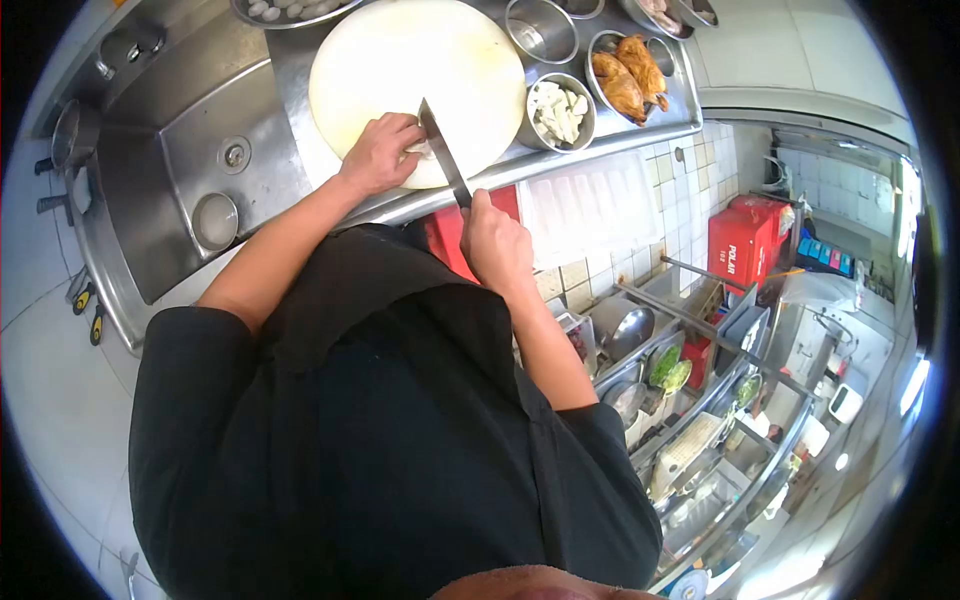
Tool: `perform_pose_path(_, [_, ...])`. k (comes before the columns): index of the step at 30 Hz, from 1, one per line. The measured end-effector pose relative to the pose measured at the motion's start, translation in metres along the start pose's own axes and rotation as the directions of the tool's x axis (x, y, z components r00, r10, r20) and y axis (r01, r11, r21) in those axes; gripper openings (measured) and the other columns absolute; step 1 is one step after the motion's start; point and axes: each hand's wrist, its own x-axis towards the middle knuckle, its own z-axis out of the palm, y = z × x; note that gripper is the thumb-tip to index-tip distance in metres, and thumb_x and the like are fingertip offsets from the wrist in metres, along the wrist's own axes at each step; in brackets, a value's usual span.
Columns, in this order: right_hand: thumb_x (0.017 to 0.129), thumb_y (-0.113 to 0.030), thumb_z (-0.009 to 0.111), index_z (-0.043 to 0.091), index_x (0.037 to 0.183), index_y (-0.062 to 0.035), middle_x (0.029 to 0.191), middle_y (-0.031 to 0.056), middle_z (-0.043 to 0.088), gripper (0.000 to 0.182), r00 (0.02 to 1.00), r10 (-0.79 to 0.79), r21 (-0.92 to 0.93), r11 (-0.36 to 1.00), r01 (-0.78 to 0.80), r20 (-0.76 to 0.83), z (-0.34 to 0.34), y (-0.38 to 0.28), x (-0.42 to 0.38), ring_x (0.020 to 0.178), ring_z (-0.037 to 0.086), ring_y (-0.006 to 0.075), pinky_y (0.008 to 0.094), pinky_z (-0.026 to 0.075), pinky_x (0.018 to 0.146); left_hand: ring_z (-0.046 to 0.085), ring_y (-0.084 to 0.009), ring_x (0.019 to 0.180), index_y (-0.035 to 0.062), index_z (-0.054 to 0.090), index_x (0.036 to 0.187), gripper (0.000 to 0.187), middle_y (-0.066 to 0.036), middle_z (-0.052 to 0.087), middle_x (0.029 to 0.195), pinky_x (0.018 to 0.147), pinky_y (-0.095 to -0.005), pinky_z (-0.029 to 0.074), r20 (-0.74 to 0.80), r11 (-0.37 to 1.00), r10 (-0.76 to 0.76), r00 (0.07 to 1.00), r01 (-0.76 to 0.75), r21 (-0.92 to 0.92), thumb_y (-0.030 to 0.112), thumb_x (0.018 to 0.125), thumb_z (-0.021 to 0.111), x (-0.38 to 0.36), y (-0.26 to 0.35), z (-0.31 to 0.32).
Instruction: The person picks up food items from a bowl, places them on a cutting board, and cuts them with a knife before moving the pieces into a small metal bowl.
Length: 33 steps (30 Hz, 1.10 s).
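Note:
My right hand (497, 242) is closed round the handle of a knife (443, 155), whose blade points away over the round cutting board (375, 55). Beside the blade, my left hand (382, 154) has its fingers curled down on a small pale piece of food (421, 150) near the board's front edge. The fingers partly hide this piece, and I cannot tell its kind. To the right of the board stands a metal pot (586, 133) full of whitish cut chunks.
A bowl with browned cooked poultry (628, 80) stands at the right, near a metal container (540, 30). A sink (190, 140) holding a small bowl (215, 221) lies left. Whitish round items (295, 10) fill a tray behind. A rack of kitchenware (700, 400) stands at right.

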Motion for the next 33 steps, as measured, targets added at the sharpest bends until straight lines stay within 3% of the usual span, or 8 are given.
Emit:
perform_pose_path(6, [0.094,-0.011,0.05,0.054,0.095,-0.0034,0.073,0.0214,0.07,0.008,0.997,-0.038,-0.067,0.997,0.033,-0.066,0.039,0.003,0.033,0.07,0.072,0.0402,0.0514,0.058,0.063,0.058,-0.0321,0.11,0.0053,0.065,0.106,0.029,-0.012,0.062,0.114,0.093,-0.0434,0.047,0.065,1.0,-0.016,0.998,0.016,0.003,0.014,0.079,0.07,-0.001,-0.006,0.002])
perform_pose_path(12, [0.096,-0.016,0.053,0.054,0.094,-0.0033,0.072,0.0225,0.07,0.013,0.993,-0.041,-0.04,0.999,0.037,-0.106,0.013,0.0,0.031,0.069,0.072,0.04,0.051,0.057,0.062,0.058,-0.0367,0.108,0.0011,0.065,0.105,0.027,-0.017,0.062,0.115,0.095,-0.0434,0.049,-0.105,0.993,-0.021,0.994,0.009,-0.118,0.008,0.079,0.071,-0.012,-0.006,-0.002])
perform_pose_path(18, [0.099,-0.023,0.057,0.053,0.097,-0.002,0.073,0.0267,0.068,0.022,1.0,-0.003,0.005,1.0,0.002,0.01,-0.007,-0.007,0.005,0.072,0.069,0.0464,0.0571,0.054,0.067,0.06,-0.0365,0.107,0.0012,0.066,0.105,0.027,-0.017,0.063,0.111,0.096,-0.0426,0.049,-0.049,0.998,-0.001,0.999,-0.002,-0.055,0.006,0.078,0.07,-0.012,-0.009,-0.004])
perform_pose_path(21, [0.096,-0.019,0.057,0.054,0.095,-0.0032,0.071,0.0217,0.069,0.016,1.0,-0.014,-0.037,0.999,0.015,0.01,0.002,-0.006,-0.001,0.068,0.071,0.0404,0.0516,0.056,0.062,0.06,-0.0348,0.107,0.0015,0.065,0.102,0.023,-0.016,0.063,0.109,0.097,-0.0425,0.048,-0.055,0.998,-0.011,0.998,0.008,-0.061,0.007,0.079,0.067,-0.01,-0.008,-0.003])
perform_pose_path(24, [0.096,-0.019,0.058,0.054,0.097,-0.0024,0.072,0.0213,0.07,0.017,0.997,0.047,-0.048,0.998,-0.043,0.069,0.015,-0.009,0.002,0.068,0.072,0.0401,0.0508,0.057,0.062,0.059,-0.0348,0.107,0.0014,0.065,0.102,0.024,-0.016,0.063,0.108,0.097,-0.0425,0.048,-0.045,0.998,-0.027,0.999,0.024,-0.064,0.006,0.078,0.068,-0.01,-0.007,-0.002])
perform_pose_path(27, [0.098,-0.02,0.056,0.054,0.099,-0.0017,0.072,0.021,0.07,0.019,0.999,-0.042,-0.044,0.998,0.042,-0.013,0.05,-0.003,0.022,0.069,0.072,0.0407,0.0514,0.057,0.063,0.059,-0.0349,0.106,0.0016,0.065,0.101,0.024,-0.016,0.062,0.107,0.096,-0.0427,0.048,-0.053,0.997,0.006,0.999,-0.01,-0.076,0.004,0.078,0.069,-0.01,-0.009,-0.002])
perform_pose_path(31, [0.101,-0.025,0.054,0.055,0.103,-0.001,0.079,0.0236,0.071,0.024,1.0,-0.006,0.003,1.0,0.006,0.03,0.031,-0.003,0.03,0.077,0.072,0.0431,0.0539,0.057,0.07,0.059,-0.0358,0.11,0.0002,0.065,0.105,0.024,-0.017,0.062,0.111,0.097,-0.0423,0.048,0.027,0.992,-0.057,0.998,0.06,-0.115,0.007,0.082,0.068,-0.009,-0.01,-0.006])
perform_pose_path(33, [0.101,-0.028,0.055,0.059,0.106,0.0003,0.086,0.0288,0.07,0.029,0.999,0.035,0.138,0.99,-0.038,0.026,0.02,0.007,0.025,0.082,0.071,0.0451,0.0551,0.055,0.074,0.059,-0.0358,0.11,0.0004,0.065,0.104,0.023,-0.016,0.062,0.109,0.098,-0.042,0.048,0.022,0.983,-0.101,0.995,0.103,-0.154,0.008,0.083,0.068,-0.012,-0.01,-0.005])
